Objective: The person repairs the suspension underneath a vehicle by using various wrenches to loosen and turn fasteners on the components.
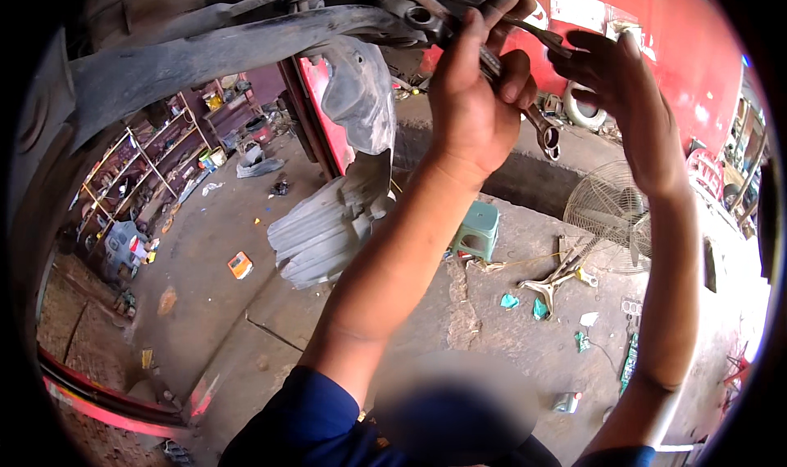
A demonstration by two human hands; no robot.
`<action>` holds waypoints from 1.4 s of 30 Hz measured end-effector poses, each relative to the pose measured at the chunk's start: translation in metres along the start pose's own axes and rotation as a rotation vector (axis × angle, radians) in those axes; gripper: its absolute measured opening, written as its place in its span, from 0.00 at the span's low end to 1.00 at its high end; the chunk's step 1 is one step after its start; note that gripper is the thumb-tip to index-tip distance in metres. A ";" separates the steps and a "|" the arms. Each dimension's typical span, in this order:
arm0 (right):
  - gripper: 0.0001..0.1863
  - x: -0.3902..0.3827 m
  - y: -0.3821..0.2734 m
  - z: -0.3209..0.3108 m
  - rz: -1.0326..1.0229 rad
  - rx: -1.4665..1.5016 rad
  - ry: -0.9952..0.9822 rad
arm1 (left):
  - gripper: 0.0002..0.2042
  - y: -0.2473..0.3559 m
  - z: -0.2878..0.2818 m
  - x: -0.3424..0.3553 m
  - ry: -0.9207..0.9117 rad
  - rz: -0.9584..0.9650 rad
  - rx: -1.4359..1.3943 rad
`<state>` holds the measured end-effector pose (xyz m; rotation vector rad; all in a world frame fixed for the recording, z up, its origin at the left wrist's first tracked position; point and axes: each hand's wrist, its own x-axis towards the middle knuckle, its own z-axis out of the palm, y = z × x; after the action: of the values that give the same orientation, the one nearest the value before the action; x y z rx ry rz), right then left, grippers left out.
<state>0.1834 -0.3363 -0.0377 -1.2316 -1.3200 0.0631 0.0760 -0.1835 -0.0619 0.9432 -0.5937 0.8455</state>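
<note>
Metallic grey, a wrench (539,123) slants through the left hand (482,98), whose fingers curl tightly round its shank beside a dark metal bar (229,47). The right hand (627,82) is raised nearby, fingers loosely parted and bent leftward; whether its fingertips touch anything, I cannot tell.

Head-worn fisheye view looks down on the nearby left hand (484,106) and right hand (627,98); the floor (193,258) lies farther off.
</note>
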 end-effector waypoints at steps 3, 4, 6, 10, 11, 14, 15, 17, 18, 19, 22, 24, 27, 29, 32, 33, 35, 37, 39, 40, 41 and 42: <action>0.25 -0.038 0.028 0.005 -0.029 -0.030 0.090 | 0.22 0.004 -0.018 0.012 -0.386 -0.103 -0.287; 0.24 -0.047 0.028 0.010 0.027 -0.031 -0.015 | 0.22 0.004 -0.025 0.017 -0.490 -0.145 -0.352; 0.21 -0.050 0.028 0.022 0.109 -0.093 -0.148 | 0.20 0.000 -0.026 0.020 -0.563 -0.126 -0.356; 0.19 -0.049 0.043 0.025 0.095 -0.242 -0.121 | 0.29 -0.006 -0.005 0.005 -0.102 0.038 -0.026; 0.18 -0.051 0.045 0.025 0.054 -0.298 -0.071 | 0.29 -0.008 -0.002 0.005 -0.105 0.044 -0.023; 0.19 -0.062 0.051 0.029 -0.018 -0.025 0.018 | 0.31 -0.008 0.002 0.003 -0.070 0.066 0.017; 0.19 -0.067 0.057 0.028 -0.055 0.124 0.094 | 0.31 -0.010 0.002 0.004 -0.074 0.069 0.013; 0.20 -0.081 0.074 0.021 -0.094 0.171 0.065 | 0.32 -0.010 -0.003 0.004 -0.178 0.093 -0.029; 0.20 -0.091 0.077 0.017 -0.120 0.362 0.134 | 0.33 -0.011 -0.006 0.005 -0.192 0.093 -0.063; 0.20 -0.102 0.079 0.009 -0.151 0.556 0.200 | 0.33 -0.012 -0.004 0.005 -0.198 0.098 -0.061; 0.21 -0.125 0.100 -0.077 -0.464 1.015 0.231 | 0.32 -0.016 -0.005 0.005 -0.188 0.099 -0.022; 0.21 -0.132 0.059 -0.116 -0.580 1.087 0.411 | 0.32 -0.013 -0.007 0.003 -0.170 0.103 -0.021; 0.16 -0.135 0.045 -0.097 -0.316 0.573 0.625 | 0.31 -0.019 -0.007 0.005 -0.160 0.094 -0.043; 0.18 -0.165 0.115 -0.068 0.286 0.590 0.381 | 0.30 -0.014 -0.011 0.004 -0.159 0.120 0.032; 0.17 -0.166 0.102 -0.057 0.140 0.559 0.030 | 0.29 -0.023 -0.005 0.005 -0.165 0.104 0.002; 0.17 -0.149 0.082 -0.080 -0.050 0.712 0.105 | 0.29 -0.018 -0.008 0.005 -0.163 0.108 0.012; 0.17 -0.128 0.030 -0.104 -0.349 0.902 0.333 | 0.29 -0.018 -0.011 0.006 -0.170 0.115 -0.005; 0.18 -0.137 0.044 -0.061 -0.002 0.633 0.534 | 0.29 -0.017 -0.005 0.008 -0.167 0.106 -0.008; 0.18 -0.167 0.081 -0.029 0.350 0.443 -0.227 | 0.29 -0.016 -0.006 0.003 -0.143 0.093 0.025; 0.18 -0.161 0.082 -0.038 0.365 0.290 -0.316 | 0.29 -0.017 -0.004 0.002 -0.131 0.086 0.023; 0.23 -0.155 0.075 -0.052 0.290 0.183 -0.261 | 0.29 -0.019 -0.003 0.006 -0.137 0.083 0.015; 0.25 -0.135 0.047 -0.055 0.254 0.207 -0.255 | 0.29 -0.016 -0.007 0.005 -0.162 0.096 0.028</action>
<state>0.2056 -0.4388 -0.1499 -1.2351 -1.3284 0.5401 0.0924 -0.1810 -0.0683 1.0211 -0.7736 0.8694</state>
